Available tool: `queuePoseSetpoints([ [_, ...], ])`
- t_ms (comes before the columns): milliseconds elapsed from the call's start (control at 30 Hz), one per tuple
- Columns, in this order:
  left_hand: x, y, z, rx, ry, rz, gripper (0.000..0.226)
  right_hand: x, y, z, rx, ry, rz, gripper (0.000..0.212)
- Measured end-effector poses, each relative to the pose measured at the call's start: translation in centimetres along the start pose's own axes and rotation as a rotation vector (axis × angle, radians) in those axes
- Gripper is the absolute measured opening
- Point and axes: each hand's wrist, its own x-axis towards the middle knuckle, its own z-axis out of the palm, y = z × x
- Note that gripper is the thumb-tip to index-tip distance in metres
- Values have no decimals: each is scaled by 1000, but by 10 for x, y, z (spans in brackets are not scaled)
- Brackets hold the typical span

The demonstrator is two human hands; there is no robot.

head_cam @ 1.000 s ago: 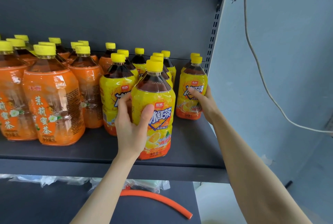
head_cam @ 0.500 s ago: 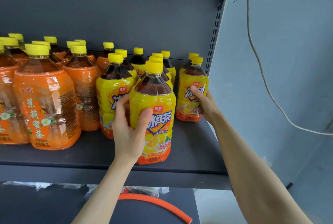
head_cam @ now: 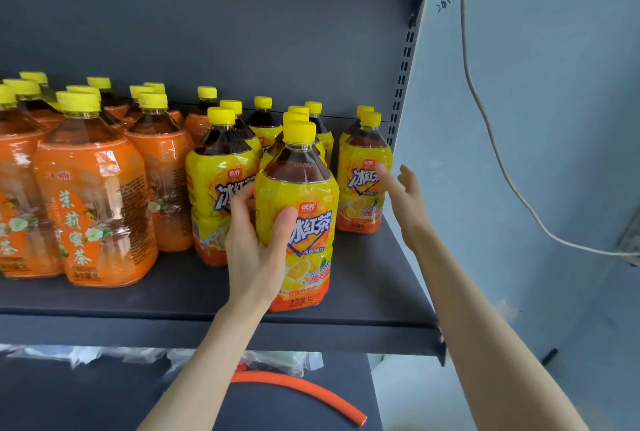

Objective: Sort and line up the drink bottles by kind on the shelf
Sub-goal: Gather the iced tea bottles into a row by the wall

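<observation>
My left hand grips the front yellow-label iced tea bottle, which stands upright near the front edge of the dark shelf. My right hand is open with fingers spread, just off the right side of another yellow-label bottle at the shelf's right end. Several more yellow-label bottles stand in rows behind. Orange-label tea bottles fill the left half of the shelf.
The shelf's slotted upright and a pale blue wall with a hanging white cable bound the right side. On the lower shelf lie an orange hose and plastic bags.
My right hand has let go of the rightmost yellow bottle and pulled back slightly with fingers spread. My left hand still holds the front bottle in about the same place.
</observation>
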Motion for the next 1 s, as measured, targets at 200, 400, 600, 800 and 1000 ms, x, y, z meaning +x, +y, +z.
queuePoseSetpoints([
  [200, -14, 3, 34, 51, 60, -13, 35, -77, -5, -9, 40, -190, -212, 49],
  [400, -18, -4, 57, 343, 85, 150, 49, -91, -3, -18, -24, -237, -259, 66],
  [600, 13, -25, 22, 604, 110, 256, 61, -74, 1, -19, -38, -75, -237, 64],
  [800, 22, -34, 16, 653, 31, 302, 71, -58, 7, -11, -77, -66, -234, 66],
  [1000, 23, -37, 16, 628, 69, 328, 67, -52, 12, -6, -81, -39, -260, 62],
])
